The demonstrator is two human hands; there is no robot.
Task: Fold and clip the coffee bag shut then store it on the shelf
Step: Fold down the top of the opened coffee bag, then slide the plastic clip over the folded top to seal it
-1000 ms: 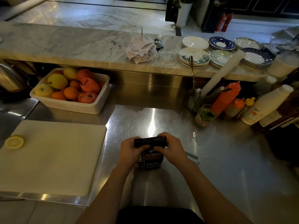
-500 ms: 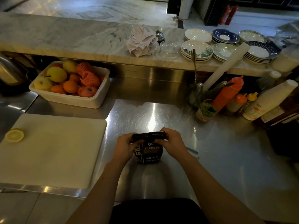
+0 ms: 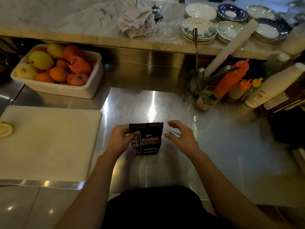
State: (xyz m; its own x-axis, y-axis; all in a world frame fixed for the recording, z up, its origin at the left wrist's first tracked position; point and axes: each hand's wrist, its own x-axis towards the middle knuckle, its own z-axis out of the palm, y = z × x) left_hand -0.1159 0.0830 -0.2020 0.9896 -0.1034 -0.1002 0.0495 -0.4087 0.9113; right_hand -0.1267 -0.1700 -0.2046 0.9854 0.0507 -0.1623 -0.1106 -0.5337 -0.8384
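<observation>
A small black coffee bag [image 3: 148, 142] stands upright on the steel counter [image 3: 214, 146], its top folded over toward me. My left hand [image 3: 121, 140] grips the bag's left side and pins the fold with the thumb. Just right of the bag, my right hand [image 3: 181, 136] hovers with fingers spread and nothing in them. A pale bluish clip [image 3: 174, 133] lies on the counter under those fingers; whether they touch it is unclear.
A white cutting board [image 3: 49, 141] with a lemon half [image 3: 5, 131] lies left. Behind it stands a fruit tub [image 3: 57, 90]. Sauce bottles [image 3: 231, 81] and a glass jar [image 3: 206, 100] crowd the right. Stacked plates [image 3: 198, 30] and receipts [image 3: 137, 19] sit on the marble ledge.
My right hand has let go of the bag's folded top and moved right, opening over the clip. The left hand keeps hold of the bag.
</observation>
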